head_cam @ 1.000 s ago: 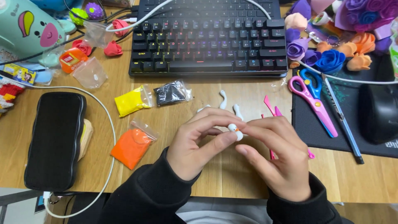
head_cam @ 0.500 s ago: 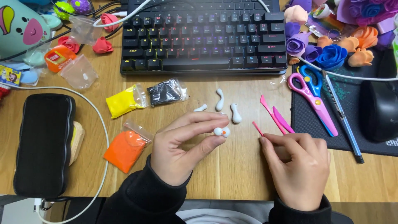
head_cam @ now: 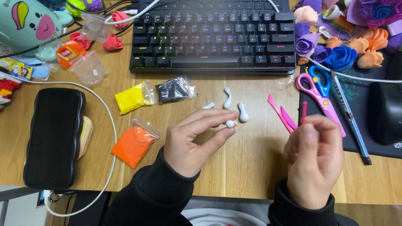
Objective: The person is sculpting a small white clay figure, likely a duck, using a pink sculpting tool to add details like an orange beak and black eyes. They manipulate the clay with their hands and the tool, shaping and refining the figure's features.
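We've got left hand [head_cam: 190,140] palm-up, thumb & fingers pinching small white clay ball w/ orange tip [head_cam: 230,124], right hand [head_cam: 314,157] curled beside it, gripping thin pink stick tool [head_cam: 304,112] upright.

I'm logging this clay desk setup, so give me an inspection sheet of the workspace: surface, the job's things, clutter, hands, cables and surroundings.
Surface: wooden desk, dark mat at right.
Job's things: small white clay ball with orange tip pinched in the left hand; thin pink tool upright in the right hand; three white clay pieces lying beyond.
Clutter: yellow, black and orange clay bags, pink modelling tools, scissors, clay roses, black case.
Hands: left hand and right hand, both above the desk.
Cables: white cable curving round the case.
Surroundings: keyboard, mouse.
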